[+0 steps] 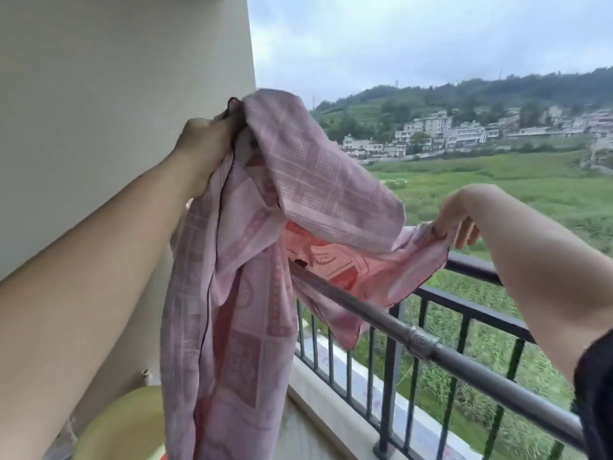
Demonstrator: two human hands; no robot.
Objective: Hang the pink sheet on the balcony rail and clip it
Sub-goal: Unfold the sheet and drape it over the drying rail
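The pink patterned sheet (232, 293) hangs bunched between my two hands, in front of the wall and over the railing. My left hand (205, 141) grips a gathered part of it high up near the wall corner. My right hand (454, 217) pinches an edge of the sheet lower and to the right, above the rail. A metal pole (464, 356) runs diagonally along the inside of the black balcony rail (471, 263); part of the sheet drapes over the pole's far end. Most of the cloth hangs down on the balcony side. No clip is in view.
A beige wall (116, 94) stands close on the left. A yellow-green basin (129, 426) sits below at the bottom left. Black vertical bars of the railing (394, 386) stand on a concrete ledge. Beyond lie green fields and hillside houses.
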